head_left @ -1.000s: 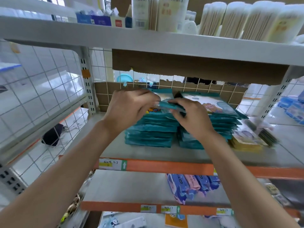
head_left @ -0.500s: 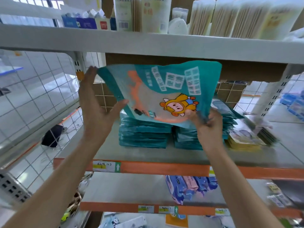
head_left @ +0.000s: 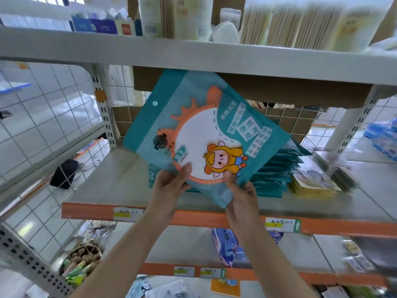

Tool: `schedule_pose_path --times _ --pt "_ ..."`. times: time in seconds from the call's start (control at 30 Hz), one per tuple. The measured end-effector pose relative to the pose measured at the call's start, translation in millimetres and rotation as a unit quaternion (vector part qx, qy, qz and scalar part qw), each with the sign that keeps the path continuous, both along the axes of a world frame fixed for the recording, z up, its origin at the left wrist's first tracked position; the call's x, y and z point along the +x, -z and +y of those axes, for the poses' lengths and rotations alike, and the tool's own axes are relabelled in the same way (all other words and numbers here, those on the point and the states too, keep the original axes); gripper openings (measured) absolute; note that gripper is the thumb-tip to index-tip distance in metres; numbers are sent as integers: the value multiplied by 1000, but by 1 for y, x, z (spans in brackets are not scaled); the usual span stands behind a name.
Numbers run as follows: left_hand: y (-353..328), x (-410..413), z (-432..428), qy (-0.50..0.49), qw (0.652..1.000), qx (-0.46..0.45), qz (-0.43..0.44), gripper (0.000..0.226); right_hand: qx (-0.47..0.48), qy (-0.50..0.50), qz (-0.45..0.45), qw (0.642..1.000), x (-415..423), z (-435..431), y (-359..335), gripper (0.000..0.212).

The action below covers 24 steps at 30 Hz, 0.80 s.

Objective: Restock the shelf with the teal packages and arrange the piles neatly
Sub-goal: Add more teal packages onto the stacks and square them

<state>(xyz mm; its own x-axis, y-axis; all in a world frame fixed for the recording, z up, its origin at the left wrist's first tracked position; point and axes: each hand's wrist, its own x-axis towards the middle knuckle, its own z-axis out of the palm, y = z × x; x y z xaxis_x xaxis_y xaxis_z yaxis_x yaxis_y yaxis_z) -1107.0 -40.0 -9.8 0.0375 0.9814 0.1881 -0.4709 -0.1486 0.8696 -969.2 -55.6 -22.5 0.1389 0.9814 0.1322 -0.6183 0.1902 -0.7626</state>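
Strong, even light is flooding the aisle and is washing the tiled floor (head_left: 53,100) at left nearly white. The upper shelf (head_left: 193,54) is throwing a soft shadow across the cardboard (head_left: 279,91) under it. The teal package (head_left: 193,130) is showing crisp print at centre. The small packs (head_left: 339,175) at right are smearing with motion blur. Straight shelf edges are bowing toward the borders of the view, where detail is softening.
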Motion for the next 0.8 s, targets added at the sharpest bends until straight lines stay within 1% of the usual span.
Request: schedule_pose_path --times 0.07,0.13,0.2,0.27,0.3,0.33,0.4,0.47,0.53,0.6,0.63,0.7,0.8 --pt "-2 -1 -2 -39 999 29 21 21 32 32 -58 997 4 0 -1 36" --pt "-2 -9 -3 -77 995 37 58 22 62 78 -111 989 13 0 -5 34" --pt "-2 -22 1 -114 989 16 88 18 76 112 -155 979 25 2 -10 30" --pt "-6 -33 8 -126 986 -3 111 15 86 123 -196 969 38 7 -14 31" --pt "-9 -39 12 -129 985 -13 116 14 96 132 -232 959 44 11 -16 31" --pt "-14 -45 17 -134 984 -25 119 13 106 148 -281 942 50 14 -18 34" --pt "-28 -54 27 -140 981 -46 128 14 124 185 -393 892 59 19 -26 40" --pt "-42 -62 39 -133 978 -65 149 13 136 199 -480 844 66 27 -36 42" --pt "-54 -70 54 -120 973 -88 176 13 133 212 -570 783 73 38 -48 40" --pt "-64 -76 71 -106 965 -111 214 11 114 212 -651 720 80 53 -60 41" --pt "-68 -77 81 -99 959 -125 234 9 96 205 -677 700 84 62 -66 42" --pt "-74 -75 100 -89 947 -148 272 6 57 186 -707 680 91 81 -78 45" --pt "-80 -69 124 -86 930 -168 315 9 3 126 -751 648 101 110 -92 51"
